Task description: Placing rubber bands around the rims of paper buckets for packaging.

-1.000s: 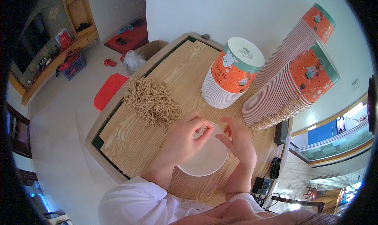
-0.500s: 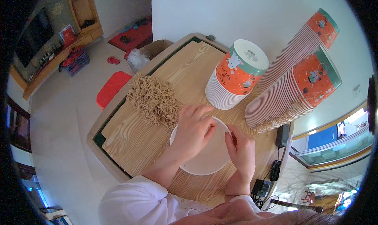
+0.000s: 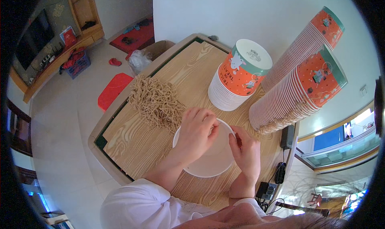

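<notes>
A white paper bucket (image 3: 210, 163) stands mouth up on the wooden table before me, its pale inside showing. Across its far left side reaches my left hand (image 3: 195, 129), fingers curled in a pinch over the mouth near the far rim; whatever lies between the fingertips is too small to make out. My right hand (image 3: 245, 150) is closed on the bucket's right rim, thumb toward the inside and fingers bent at the edge. Left of the bucket lies a loose heap of tan twine cords (image 3: 156, 102).
An upside-down stack of orange paper buckets (image 3: 236, 82) stands behind my hands. Two taller stacks (image 3: 294, 90) lean at the right, cords draped along the nearer one (image 3: 286, 118). Black adapters (image 3: 266, 191) and cables sit by the right edge. A red stool (image 3: 114, 92) is beyond the left edge.
Both hands keep nearly the same place at the bucket's rim. The whole view has shifted very slightly; nothing else has visibly moved.
</notes>
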A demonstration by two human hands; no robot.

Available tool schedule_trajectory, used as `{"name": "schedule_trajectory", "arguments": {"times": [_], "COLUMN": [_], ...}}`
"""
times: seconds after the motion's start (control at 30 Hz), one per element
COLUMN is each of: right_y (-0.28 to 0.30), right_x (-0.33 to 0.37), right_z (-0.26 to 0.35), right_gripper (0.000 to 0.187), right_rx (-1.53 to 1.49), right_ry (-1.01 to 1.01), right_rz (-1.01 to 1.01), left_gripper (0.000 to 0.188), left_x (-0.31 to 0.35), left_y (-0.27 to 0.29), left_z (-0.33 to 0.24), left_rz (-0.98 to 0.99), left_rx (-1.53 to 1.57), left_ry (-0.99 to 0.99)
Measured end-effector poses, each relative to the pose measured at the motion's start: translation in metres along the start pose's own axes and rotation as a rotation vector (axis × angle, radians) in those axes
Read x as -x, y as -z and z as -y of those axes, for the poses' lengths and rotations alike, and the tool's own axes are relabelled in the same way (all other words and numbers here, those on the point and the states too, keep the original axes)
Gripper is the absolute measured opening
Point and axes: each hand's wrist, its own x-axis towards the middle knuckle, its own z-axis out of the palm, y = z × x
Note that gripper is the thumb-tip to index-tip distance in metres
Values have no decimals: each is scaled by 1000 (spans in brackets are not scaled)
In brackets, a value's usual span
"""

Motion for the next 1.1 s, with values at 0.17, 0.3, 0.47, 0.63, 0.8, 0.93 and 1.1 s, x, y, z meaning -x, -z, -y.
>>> {"name": "schedule_trajectory", "arguments": {"times": [0.17, 0.3, 0.47, 0.63, 0.8, 0.93, 1.1], "right_y": [-2, -3, -2, -1, 4, 13, 13], "right_x": [-1, 0, 0, -1, 0, 3, 5], "right_z": [-2, -4, -5, -1, 7, 5, 7], "right_gripper": [20, 19, 19, 18, 18, 18, 19], "right_rx": [-9, -12, 1, 12, -25, -125, -452], "right_ry": [79, 89, 106, 102, 116, 219, 238], "right_rz": [-56, -63, -70, -68, -88, -137, -248], "left_gripper": [19, 16, 20, 16, 20, 25, 29], "left_x": [0, 1, 1, 0, -2, -6, -3], "left_y": [-2, -2, -1, -5, -2, 7, 11], "left_z": [1, 1, -1, 1, 1, -5, -14], "left_rz": [6, 6, 9, -35, -62, -155, -253], "left_rx": [33, 56, 54, 39, 52, 122, 168], "left_ry": [-8, -22, -18, -25, -46, -195, -346]}}
